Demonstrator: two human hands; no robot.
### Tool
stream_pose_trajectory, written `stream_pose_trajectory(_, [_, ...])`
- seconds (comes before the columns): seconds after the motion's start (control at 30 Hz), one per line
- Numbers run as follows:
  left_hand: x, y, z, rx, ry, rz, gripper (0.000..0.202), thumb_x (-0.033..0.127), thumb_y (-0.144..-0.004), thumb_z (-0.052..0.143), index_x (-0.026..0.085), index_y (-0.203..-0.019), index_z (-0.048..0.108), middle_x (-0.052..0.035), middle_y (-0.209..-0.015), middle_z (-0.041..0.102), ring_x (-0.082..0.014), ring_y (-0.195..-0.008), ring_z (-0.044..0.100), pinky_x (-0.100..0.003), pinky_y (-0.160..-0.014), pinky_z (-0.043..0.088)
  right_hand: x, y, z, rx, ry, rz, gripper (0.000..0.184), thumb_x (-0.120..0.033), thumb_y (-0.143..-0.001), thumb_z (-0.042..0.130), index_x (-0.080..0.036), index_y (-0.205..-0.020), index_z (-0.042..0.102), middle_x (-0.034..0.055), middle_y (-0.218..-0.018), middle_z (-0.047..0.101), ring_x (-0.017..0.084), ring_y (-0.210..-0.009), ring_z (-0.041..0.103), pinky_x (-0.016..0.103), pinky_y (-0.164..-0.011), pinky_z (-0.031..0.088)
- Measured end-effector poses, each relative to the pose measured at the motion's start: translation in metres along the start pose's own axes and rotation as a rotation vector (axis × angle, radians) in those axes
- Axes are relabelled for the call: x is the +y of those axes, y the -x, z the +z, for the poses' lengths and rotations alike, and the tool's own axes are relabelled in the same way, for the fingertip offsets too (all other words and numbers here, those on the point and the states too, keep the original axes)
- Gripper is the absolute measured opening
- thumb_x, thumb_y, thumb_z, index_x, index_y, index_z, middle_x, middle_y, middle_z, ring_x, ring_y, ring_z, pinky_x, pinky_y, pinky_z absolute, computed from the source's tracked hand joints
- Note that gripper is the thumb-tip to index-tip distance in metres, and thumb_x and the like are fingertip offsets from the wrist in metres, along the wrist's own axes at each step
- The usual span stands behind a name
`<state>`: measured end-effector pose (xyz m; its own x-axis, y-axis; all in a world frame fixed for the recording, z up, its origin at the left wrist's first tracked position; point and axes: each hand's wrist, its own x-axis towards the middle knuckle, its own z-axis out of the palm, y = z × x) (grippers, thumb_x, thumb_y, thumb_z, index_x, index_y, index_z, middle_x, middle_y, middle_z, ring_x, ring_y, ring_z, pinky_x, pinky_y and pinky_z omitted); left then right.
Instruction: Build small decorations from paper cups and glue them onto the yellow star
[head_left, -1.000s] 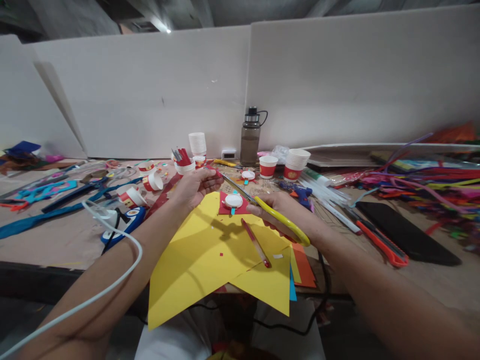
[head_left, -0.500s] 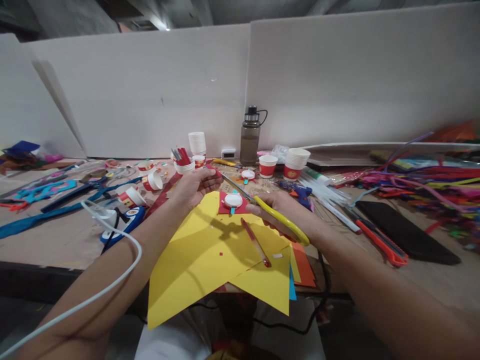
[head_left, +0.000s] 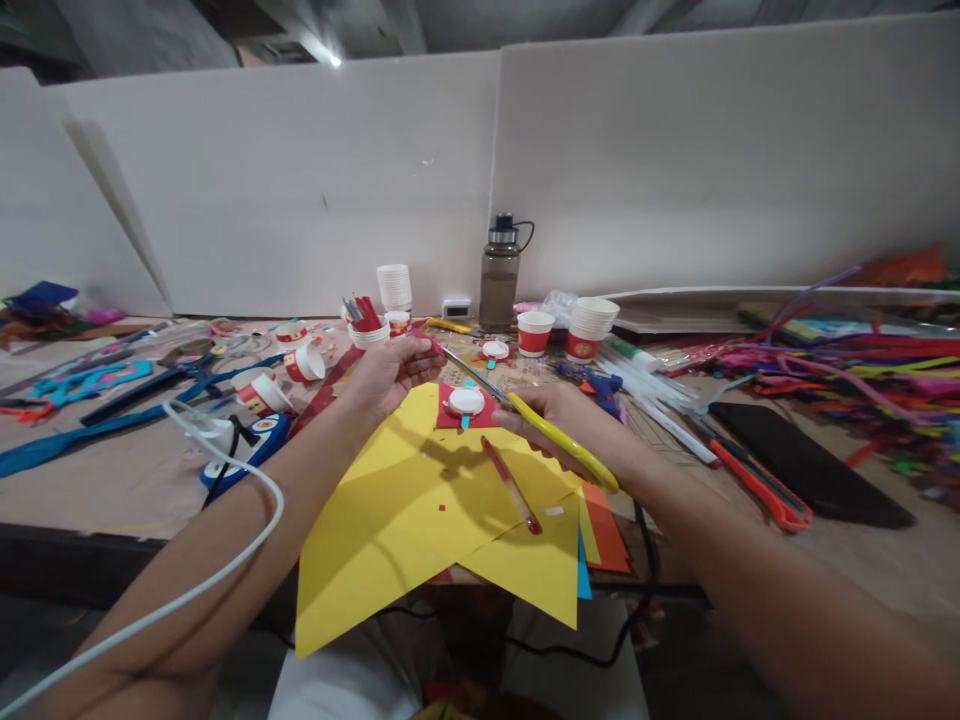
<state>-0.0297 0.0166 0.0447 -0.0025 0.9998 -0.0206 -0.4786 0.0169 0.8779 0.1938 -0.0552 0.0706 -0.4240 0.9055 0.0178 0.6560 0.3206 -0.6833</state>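
Observation:
My right hand (head_left: 559, 425) is closed around the yellow handles of a pair of scissors (head_left: 551, 430), whose metal blades point up and left. At the blade tips my left hand (head_left: 397, 370) pinches a small piece of red paper (head_left: 435, 345), mostly hidden by the fingers. Below both hands lie sheets of yellow paper (head_left: 390, 530). On their far edge a white disc with blue tabs (head_left: 466, 402) rests on a red paper square (head_left: 489, 415). A red pen (head_left: 511, 485) lies slanted on the yellow paper, with tiny paper scraps around it.
A water bottle (head_left: 499, 285) stands at the back by paper cups (head_left: 534, 335). On the right are a black phone-like slab (head_left: 810, 465), a red utility knife (head_left: 765, 485) and coloured pipe cleaners (head_left: 862, 370). A white cable (head_left: 255, 545) crosses above my left forearm.
Hardly anything differs. Both hands, the scissors and the red paper keep their places; the view has shifted very slightly.

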Motion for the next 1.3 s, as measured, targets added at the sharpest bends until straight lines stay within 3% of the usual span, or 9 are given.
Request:
stream_pose_trajectory(0.27, [0.001,0.0,-0.001,-0.017,0.008,0.009,0.007,0.008,-0.064,0.066,0.011,-0.069,0.063,-0.0044,-0.064,0.07,-0.0131,-0.059,0.068,-0.025,-0.067,0.058,0.007,-0.003,0.004,0.029,0.039,-0.071,0.037,-0.053,-0.083,0.056,-0.017,-0.073,0.062,-0.0023,-0.056,0.05,0.011,-0.054,0.045,0.023,-0.053,0.033])
stream_pose_trajectory(0.47, [0.001,0.0,-0.001,0.006,-0.005,0.007,0.008,0.008,-0.065,0.066,0.011,-0.072,0.064,-0.0054,-0.067,0.07,-0.0135,-0.06,0.068,-0.026,-0.068,0.058,0.01,-0.001,0.007,0.005,0.008,-0.188,0.034,-0.051,-0.087,0.051,-0.018,-0.081,0.057,0.0008,-0.075,0.056,0.012,-0.066,0.05,0.023,-0.059,0.038])
stream_pose_trajectory(0.67, [0.001,0.001,0.0,-0.023,-0.006,0.014,0.004,0.009,-0.066,0.066,0.011,-0.07,0.064,-0.005,-0.065,0.07,-0.0129,-0.059,0.068,-0.024,-0.066,0.057,0.005,0.003,0.006,-0.039,-0.024,-0.135,0.038,-0.055,-0.086,0.05,-0.018,-0.086,0.054,0.0033,-0.084,0.057,0.014,-0.073,0.056,0.022,-0.057,0.046])
stream_pose_trajectory(0.9, [-0.001,0.0,-0.002,-0.033,-0.009,0.009,0.006,0.01,-0.066,0.067,0.011,-0.071,0.064,-0.0047,-0.066,0.071,-0.0125,-0.059,0.068,-0.024,-0.065,0.057,0.006,0.002,0.009,-0.05,-0.13,0.009,0.041,-0.06,-0.083,0.052,-0.019,-0.085,0.053,-0.0002,-0.074,0.054,0.007,-0.047,0.052,0.016,-0.034,0.037])
stream_pose_trajectory(1.3, [-0.002,0.0,-0.001,-0.002,-0.008,0.001,0.007,0.011,-0.066,0.067,0.011,-0.072,0.064,-0.005,-0.067,0.071,-0.0135,-0.061,0.068,-0.026,-0.067,0.057,0.005,0.001,0.008,-0.032,-0.129,0.019,0.041,-0.059,-0.083,0.054,-0.019,-0.075,0.049,-0.0043,-0.06,0.048,0.005,-0.039,0.042,0.017,-0.033,0.033])
